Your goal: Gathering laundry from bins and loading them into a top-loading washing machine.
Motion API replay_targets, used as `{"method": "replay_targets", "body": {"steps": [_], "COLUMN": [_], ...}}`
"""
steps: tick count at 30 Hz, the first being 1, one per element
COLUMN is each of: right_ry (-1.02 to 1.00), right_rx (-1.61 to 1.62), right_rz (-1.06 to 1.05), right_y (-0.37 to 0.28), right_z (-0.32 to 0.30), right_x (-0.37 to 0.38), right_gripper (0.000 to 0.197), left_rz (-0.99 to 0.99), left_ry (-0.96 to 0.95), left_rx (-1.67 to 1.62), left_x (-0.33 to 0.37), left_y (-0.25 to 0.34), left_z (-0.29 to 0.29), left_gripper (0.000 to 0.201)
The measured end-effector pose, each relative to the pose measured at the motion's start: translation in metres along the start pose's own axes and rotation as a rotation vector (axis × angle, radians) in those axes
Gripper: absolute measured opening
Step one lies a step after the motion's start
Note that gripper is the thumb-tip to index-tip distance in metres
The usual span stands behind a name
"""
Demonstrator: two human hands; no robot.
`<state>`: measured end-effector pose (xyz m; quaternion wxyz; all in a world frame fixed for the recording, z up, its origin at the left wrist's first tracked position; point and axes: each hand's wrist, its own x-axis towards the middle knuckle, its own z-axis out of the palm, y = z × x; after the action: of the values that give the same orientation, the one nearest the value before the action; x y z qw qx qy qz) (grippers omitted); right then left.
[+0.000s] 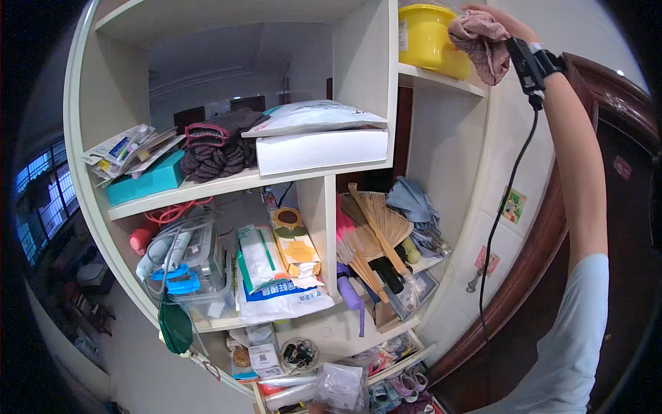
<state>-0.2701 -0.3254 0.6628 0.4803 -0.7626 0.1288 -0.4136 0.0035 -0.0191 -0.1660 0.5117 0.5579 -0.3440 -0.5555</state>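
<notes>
My right arm reaches up along the right side. At its end, my right hand [514,26] is closed on a crumpled dusty-pink cloth [480,45]. That cloth hangs against the right side of a yellow plastic bucket [429,40] on the upper right shelf [441,79]; whether the two touch, I cannot tell. Part of my fingers is hidden behind the cloth. A black strap with a small black device [527,65] sits on my wrist, and a cable runs down from it. I cannot make out my left hand anywhere in view.
Left of the bucket, a shelf holds a teal box [146,185], dark knitwear [219,148] and a white box [323,152]. Below are plastic containers [200,262], packets, hand fans [376,221] and a purple umbrella [350,293]. Open drawers [414,352] jut out underneath. A dark wooden door frame [531,234] stands right.
</notes>
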Motion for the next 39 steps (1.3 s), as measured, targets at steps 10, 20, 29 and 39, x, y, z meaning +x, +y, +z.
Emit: {"method": "replay_targets", "body": {"steps": [10,20,29,39], "right_ry": [-0.074,0.405,0.397,0.642], "right_rx": [-0.161,-0.609,-0.691,-0.905], "right_rz": [-0.011,0.032,-0.043,-0.655], "right_y": [0.027,0.101,0.127,0.167], "right_z": [-0.026,-0.022,0.003,0.097], "right_x": [0.028,0.017,0.027,-0.114], "right_gripper": [0.032,0.046,0.049,0.021], "left_rz": [0.009,0.015,0.041,0.098], "left_ry": [0.011,0.088,0.165,0.342], "left_rx": [-0.085,-0.165,-0.232,-0.176], "left_x": [-0.007,-0.018,-0.037,-0.063], "left_y": [0.013,0.033,0.033,0.141], "left_z": [0.010,0.010,0.007,0.016], "left_gripper": [0.051,0.054,0.057,0.032]}}
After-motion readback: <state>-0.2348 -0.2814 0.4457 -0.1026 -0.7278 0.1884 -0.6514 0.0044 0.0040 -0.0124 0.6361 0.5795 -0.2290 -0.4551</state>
